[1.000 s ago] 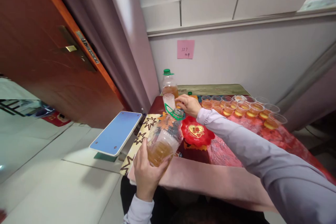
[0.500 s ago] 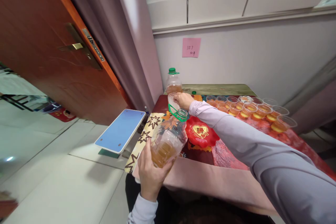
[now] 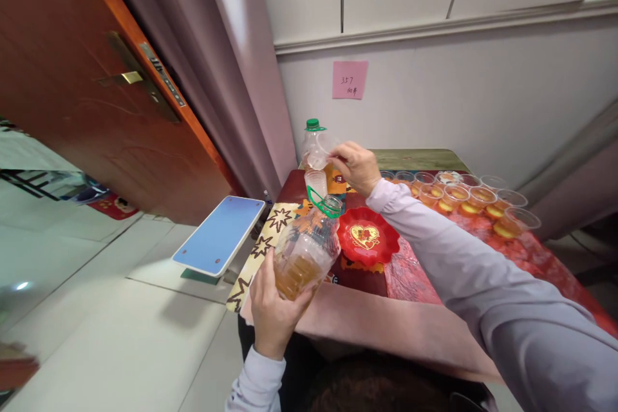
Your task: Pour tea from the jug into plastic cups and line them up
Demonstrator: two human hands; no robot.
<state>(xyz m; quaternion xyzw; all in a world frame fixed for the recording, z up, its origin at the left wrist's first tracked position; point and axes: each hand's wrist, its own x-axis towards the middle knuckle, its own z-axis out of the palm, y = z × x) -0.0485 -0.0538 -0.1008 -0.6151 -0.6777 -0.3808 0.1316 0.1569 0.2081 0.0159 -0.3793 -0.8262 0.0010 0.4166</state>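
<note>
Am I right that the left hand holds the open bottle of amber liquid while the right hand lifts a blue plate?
Not quite: in the head view the right hand lifts a clear plastic cup, not a blue plate. The left hand does hold the open bottle of amber liquid.

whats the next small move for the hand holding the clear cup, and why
Probably bring the empty clear plastic cup in the right hand down to the open green-ringed mouth of the clear plastic bottle of amber liquid. The left hand holds that bottle tilted, uncapped, and the row of filled clear cups suggests another pour.
</note>
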